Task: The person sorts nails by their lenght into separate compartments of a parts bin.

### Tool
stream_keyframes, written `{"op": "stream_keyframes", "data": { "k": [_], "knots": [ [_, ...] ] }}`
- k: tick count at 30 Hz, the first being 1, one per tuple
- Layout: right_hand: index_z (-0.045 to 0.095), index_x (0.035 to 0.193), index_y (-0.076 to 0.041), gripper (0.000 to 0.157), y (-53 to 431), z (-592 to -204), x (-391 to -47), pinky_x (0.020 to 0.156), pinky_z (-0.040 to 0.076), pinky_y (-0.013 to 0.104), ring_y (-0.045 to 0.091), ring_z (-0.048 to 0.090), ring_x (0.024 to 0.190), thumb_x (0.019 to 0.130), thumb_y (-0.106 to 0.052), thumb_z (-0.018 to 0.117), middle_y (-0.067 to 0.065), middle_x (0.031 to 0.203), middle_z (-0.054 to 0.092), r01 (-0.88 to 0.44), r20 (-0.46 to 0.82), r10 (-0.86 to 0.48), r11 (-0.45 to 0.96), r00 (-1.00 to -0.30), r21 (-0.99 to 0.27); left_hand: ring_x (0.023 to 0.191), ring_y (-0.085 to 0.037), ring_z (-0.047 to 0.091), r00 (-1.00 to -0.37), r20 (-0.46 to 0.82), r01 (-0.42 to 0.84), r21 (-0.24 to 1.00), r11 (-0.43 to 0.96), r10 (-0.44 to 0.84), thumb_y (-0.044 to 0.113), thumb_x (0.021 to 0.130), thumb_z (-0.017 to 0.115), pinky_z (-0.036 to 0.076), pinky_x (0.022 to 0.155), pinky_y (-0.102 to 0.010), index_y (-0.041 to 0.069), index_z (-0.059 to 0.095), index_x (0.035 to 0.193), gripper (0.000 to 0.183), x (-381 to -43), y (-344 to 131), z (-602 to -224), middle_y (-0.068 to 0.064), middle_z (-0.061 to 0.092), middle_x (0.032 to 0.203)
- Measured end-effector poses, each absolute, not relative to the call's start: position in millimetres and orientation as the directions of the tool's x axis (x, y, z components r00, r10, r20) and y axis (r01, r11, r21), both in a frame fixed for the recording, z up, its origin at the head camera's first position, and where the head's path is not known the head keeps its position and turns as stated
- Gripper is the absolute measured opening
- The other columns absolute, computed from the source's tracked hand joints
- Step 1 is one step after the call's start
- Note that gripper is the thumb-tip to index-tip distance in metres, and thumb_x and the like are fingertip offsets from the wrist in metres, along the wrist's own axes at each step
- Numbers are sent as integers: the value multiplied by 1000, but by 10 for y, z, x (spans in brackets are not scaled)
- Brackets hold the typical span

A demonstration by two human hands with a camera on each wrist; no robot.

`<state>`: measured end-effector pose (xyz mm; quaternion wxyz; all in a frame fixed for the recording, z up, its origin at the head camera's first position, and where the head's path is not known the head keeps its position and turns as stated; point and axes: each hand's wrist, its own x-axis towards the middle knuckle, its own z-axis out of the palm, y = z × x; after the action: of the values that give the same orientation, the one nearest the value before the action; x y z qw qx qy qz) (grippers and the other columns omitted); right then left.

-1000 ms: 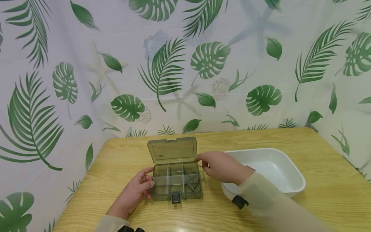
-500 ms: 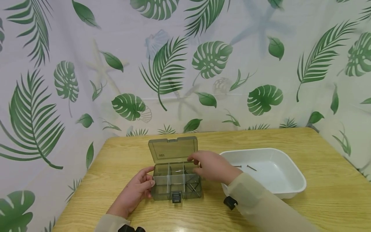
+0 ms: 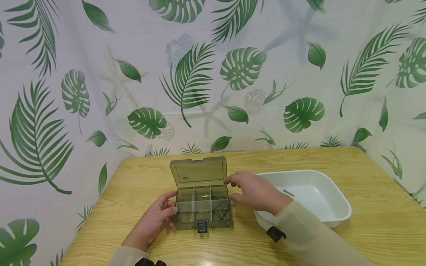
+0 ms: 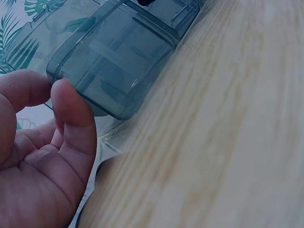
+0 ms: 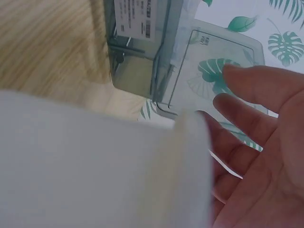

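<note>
A smoky see-through compartment box (image 3: 201, 212) stands on the table with its lid (image 3: 199, 172) raised. My left hand (image 3: 156, 220) grips the box's left end, thumb at the front wall and fingers along the side; the left wrist view shows the thumb (image 4: 71, 109) against its corner. Several thin metal screws (image 3: 221, 214) lie in the right-hand compartments. My right hand (image 3: 254, 190) is just right of the box, fingers apart with nothing between them. In the right wrist view, its fingers (image 5: 242, 111) overlap the see-through lid.
A white plastic basin (image 3: 319, 199) stands to the right, partly under my right forearm. One screw (image 3: 288, 192) shows on its floor. Behind the wooden table (image 3: 133, 192) hangs a leaf-patterned cloth (image 3: 213, 85).
My right hand reached over the box's right back compartment, then drew back right towards the basin; the thin screw it held has left its fingers. My left hand keeps its grip.
</note>
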<state>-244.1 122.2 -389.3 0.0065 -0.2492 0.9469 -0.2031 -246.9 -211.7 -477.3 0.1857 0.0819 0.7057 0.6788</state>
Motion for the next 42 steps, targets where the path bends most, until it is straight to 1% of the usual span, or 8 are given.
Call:
{"op": "stream_keyframes", "data": {
  "k": [6, 13, 17, 22, 25, 29, 35, 42],
  "knots": [
    [65, 131, -15, 40, 1415, -3901, -2382, 87, 52, 43, 21, 61, 108, 92, -21, 72, 0, 121, 62, -460, 101, -458, 802, -883, -381, 79, -18, 46, -924, -157, -141, 987, 70, 349, 6, 101, 57, 52, 62, -29, 8, 29, 157, 62, -2466, -2126, -4782, -10, 46, 105],
    [64, 133, -17, 40, 1657, -3872, -2342, 86, 53, 43, 20, 61, 107, 94, -23, 70, -1, 123, 61, -412, 58, -425, 823, -903, -391, 81, -17, 45, -921, -150, -132, 988, 74, 358, 7, 102, 56, 52, 62, -29, 7, 28, 157, 62, -2460, -2115, -4761, -9, 46, 105],
    [64, 133, -16, 40, 1806, -3885, -2335, 86, 53, 45, 24, 62, 108, 94, -23, 70, 1, 123, 61, -374, 30, -397, 832, -917, -409, 80, -17, 45, -920, -150, -132, 989, 74, 362, 8, 102, 57, 51, 62, -29, 7, 27, 158, 63, -2448, -2104, -4747, -9, 46, 105],
    [64, 133, -14, 42, 2006, -3966, -2333, 83, 53, 42, 24, 62, 106, 92, -21, 72, 3, 124, 61, -337, 13, -365, 844, -931, -418, 80, -17, 45, -921, -153, -136, 988, 73, 359, 8, 102, 57, 52, 62, -30, 7, 27, 158, 63, -2447, -2099, -4745, -8, 46, 105],
    [65, 131, -12, 43, 2120, -4030, -2334, 80, 51, 40, 20, 60, 98, 90, -19, 73, 4, 116, 61, -344, 9, -370, 853, -929, -393, 80, -17, 45, -922, -154, -135, 988, 76, 356, 8, 102, 56, 52, 62, -30, 7, 28, 158, 63, -2451, -2103, -4746, -9, 46, 105],
    [67, 130, -12, 44, 2234, -4106, -2332, 77, 49, 39, 15, 55, 89, 87, -20, 74, 1, 103, 59, -336, -41, -376, 867, -926, -368, 79, -17, 45, -922, -152, -132, 988, 79, 357, 8, 102, 56, 52, 62, -30, 7, 28, 158, 62, -2457, -2109, -4742, -9, 46, 105],
    [69, 129, -15, 42, 2312, -4239, -2359, 76, 46, 39, 15, 51, 84, 87, -17, 69, -3, 95, 57, -297, -143, -374, 874, -916, -385, 78, -16, 45, -923, -154, -134, 988, 80, 354, 8, 102, 57, 52, 62, -29, 7, 28, 157, 63, -2460, -2118, -4753, -9, 46, 104],
    [73, 119, -21, 32, 2356, -4295, -2343, 75, 43, 38, 15, 49, 80, 87, -14, 69, -5, 89, 55, -264, -188, -363, 875, -913, -405, 80, -17, 45, -925, -150, -130, 988, 79, 350, 8, 101, 57, 52, 62, -30, 7, 29, 157, 62, -2477, -2120, -4784, -9, 47, 105]
  ]
}}
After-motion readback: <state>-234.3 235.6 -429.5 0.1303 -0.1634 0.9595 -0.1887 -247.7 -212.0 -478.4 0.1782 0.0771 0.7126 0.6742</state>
